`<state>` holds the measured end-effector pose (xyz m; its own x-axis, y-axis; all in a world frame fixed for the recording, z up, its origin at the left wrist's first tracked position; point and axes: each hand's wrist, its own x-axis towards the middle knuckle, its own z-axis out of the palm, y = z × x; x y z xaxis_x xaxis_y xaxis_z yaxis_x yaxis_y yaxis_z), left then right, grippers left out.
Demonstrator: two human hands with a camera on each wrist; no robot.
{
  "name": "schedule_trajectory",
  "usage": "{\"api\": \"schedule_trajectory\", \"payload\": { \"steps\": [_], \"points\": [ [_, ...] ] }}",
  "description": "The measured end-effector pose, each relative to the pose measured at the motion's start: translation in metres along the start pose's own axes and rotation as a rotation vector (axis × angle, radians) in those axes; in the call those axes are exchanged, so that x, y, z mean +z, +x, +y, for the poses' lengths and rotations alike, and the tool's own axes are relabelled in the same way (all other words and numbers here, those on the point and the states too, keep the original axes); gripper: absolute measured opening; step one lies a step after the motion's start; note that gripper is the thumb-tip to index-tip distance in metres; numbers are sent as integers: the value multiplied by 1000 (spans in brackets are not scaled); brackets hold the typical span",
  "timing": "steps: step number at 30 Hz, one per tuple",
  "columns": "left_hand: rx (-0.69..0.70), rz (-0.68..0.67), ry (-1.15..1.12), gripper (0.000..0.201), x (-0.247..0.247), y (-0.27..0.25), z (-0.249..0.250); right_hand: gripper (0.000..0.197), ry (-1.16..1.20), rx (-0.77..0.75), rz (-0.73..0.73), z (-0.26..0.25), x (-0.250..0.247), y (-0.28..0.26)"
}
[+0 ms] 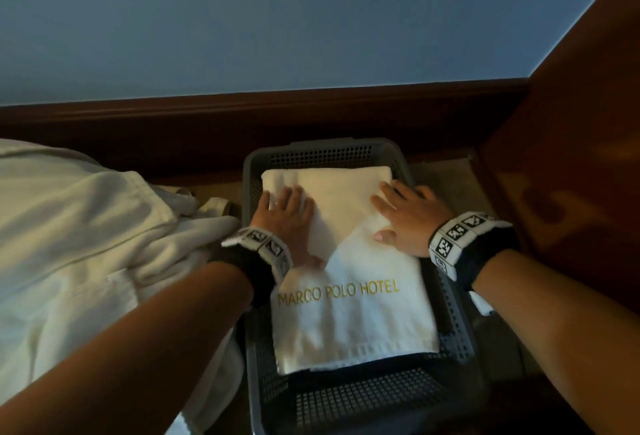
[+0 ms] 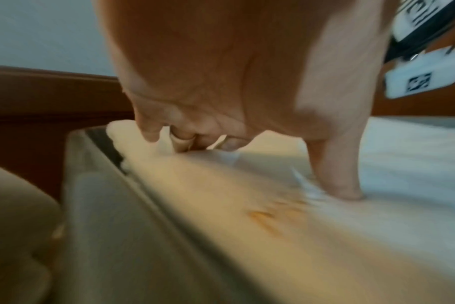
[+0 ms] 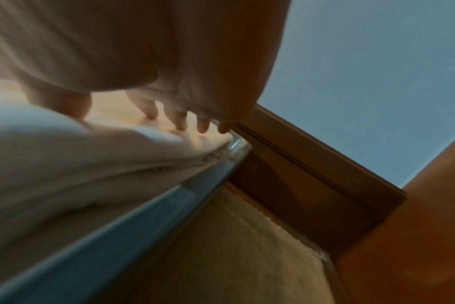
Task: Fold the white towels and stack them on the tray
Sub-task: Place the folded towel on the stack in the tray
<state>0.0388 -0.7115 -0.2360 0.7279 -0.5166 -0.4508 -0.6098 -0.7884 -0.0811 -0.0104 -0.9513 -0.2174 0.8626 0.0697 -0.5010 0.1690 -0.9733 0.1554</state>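
Towel point(image 1: 349, 296) work is at the pressing step; we have one folded white towel, marked with gold hotel lettering, lying in the grey tray point(image 1: 457, 323), with its far part over another folded layer; both hands lie on top of it. Our left hand point(image 1: 287, 216) rests flat on the far left part, fingers straight and spread, so its grip is wide and holds nothing; our right hand point(image 1: 405, 216) lies on the far right part near the tray wall, also with a wide grip, holding nothing. To do this step well, we judge, we should stroke from the middle outward, keep the edges parallel to the tray walls, and press evenly so the layer beneath does not slide. At the left, outside the tray, a heap of unfolded white cloth point(image 1: 79, 226) waits; more folding seems to remain.
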Motion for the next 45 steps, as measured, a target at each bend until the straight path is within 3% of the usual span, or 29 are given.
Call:
{"api": "schedule_trajectory", "payload": {
  "steps": [5, 8, 12, 14, 16, 18, 21, 25, 31, 35, 40, 42, 45],
  "points": [
    [95, -155, -1, 141, 22, -61, 37, 109, -39, -210, -45, -23, 17, -42],
    [99, -238, -7, 145, 34, -75, 57, 133, -85, -190, -139, -37, 40, -54],
    [98, -318, 2, 145, 28, -68, 59, 138, -122, -115, -193, -46, 48, -49],
    [124, -362, 16, 133, 11, -68, 49, 137, -135, -99, -225, -51, 41, -47],
    [184, -360, -22, 105, -9, -72, 36, 129, -153, -77, -251, -55, 26, -48],
    [204, -282, -67, 75, -30, -80, 16, 107, -150, -67, -232, -63, 3, -49],
    [119, -123, -76, 59, -58, -102, -22, 63, -55, -86, -104, -87, -38, -45],
    [-2, -29, -121, 44, -84, -146, -98, 50, 205, -69, 69, -148, -95, -34],
    [-143, 40, -49, 43, -103, -212, -219, 33, 473, -102, 220, -252, -169, -16],
    [-126, 11, 45, 45, -96, -246, -269, 34, 542, 29, 179, -295, -186, 2],
    [26, 143, 90, 65, -46, -257, -271, 44, 623, 185, 107, -329, -187, 6],
    [53, 203, 92, 77, -29, -255, -263, 37, 650, 232, 160, -336, -185, 4],
    [42, 281, 93, 77, -17, -253, -258, 18, 740, 284, 238, -341, -191, -7]
  ]
}}
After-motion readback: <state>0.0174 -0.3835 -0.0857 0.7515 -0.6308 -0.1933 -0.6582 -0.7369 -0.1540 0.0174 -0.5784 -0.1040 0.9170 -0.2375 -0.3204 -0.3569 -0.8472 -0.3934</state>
